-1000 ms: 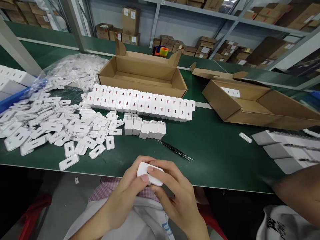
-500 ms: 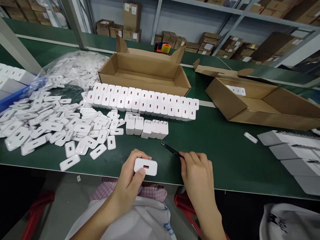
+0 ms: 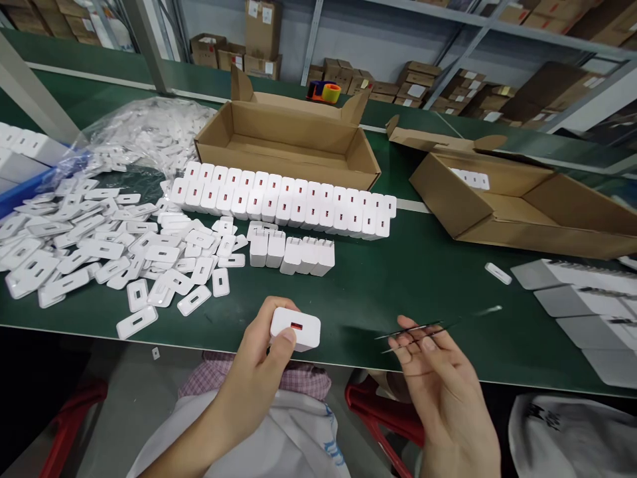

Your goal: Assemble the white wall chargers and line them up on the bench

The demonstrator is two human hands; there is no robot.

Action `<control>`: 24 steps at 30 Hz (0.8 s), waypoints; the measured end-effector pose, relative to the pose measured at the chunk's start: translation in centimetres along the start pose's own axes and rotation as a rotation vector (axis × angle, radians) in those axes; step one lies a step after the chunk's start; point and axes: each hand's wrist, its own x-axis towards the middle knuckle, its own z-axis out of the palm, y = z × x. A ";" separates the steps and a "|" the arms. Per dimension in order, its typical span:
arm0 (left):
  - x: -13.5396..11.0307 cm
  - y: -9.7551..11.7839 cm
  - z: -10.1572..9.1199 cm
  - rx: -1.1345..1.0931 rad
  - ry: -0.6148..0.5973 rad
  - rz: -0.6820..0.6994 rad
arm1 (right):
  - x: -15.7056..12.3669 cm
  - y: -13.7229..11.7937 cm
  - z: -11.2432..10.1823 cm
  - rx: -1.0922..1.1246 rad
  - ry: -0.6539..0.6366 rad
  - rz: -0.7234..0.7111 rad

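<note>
My left hand (image 3: 266, 352) is closed around a white USB charger (image 3: 306, 330) near the table's front edge, its red port facing up and my thumb beside the port. To the right, my right hand (image 3: 438, 375) is turned palm up and grips dark tweezers (image 3: 423, 332), whose two thin points aim left toward the charger with a gap between them. Beyond my left hand stand several white chargers (image 3: 298, 255) with their prongs up. Behind those, chargers with red ports (image 3: 283, 199) stand in two long rows.
A pile of white slotted cover plates (image 3: 104, 249) spreads over the left of the green table (image 3: 368, 279), by a clear plastic bag (image 3: 144, 129). Open cardboard boxes (image 3: 293, 143) stand at the back and right. One lone plate (image 3: 498, 273) lies near grey blocks (image 3: 577, 302) at right.
My right hand has moved right and turned palm up, swinging the tweezers round so their points face left. My left hand has tilted the charger slightly and shifted it a little right.
</note>
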 end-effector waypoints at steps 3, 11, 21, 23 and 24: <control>-0.2 0.0 0.1 0.013 -0.007 -0.008 | -1.1 0.1 1.4 0.119 -0.095 -0.014; -0.4 -0.8 0.3 0.041 -0.005 0.093 | -3.4 -1.9 3.4 0.081 -0.247 -0.087; -0.9 -0.7 -0.1 0.087 -0.060 0.178 | -7.7 -3.1 8.9 -0.235 -0.054 -0.545; -0.9 -0.6 -0.1 0.100 -0.055 0.185 | -7.9 -2.9 8.8 -0.318 -0.100 -0.617; -0.9 -0.6 -0.1 0.102 -0.055 0.190 | -7.9 -2.9 8.6 -0.348 -0.143 -0.647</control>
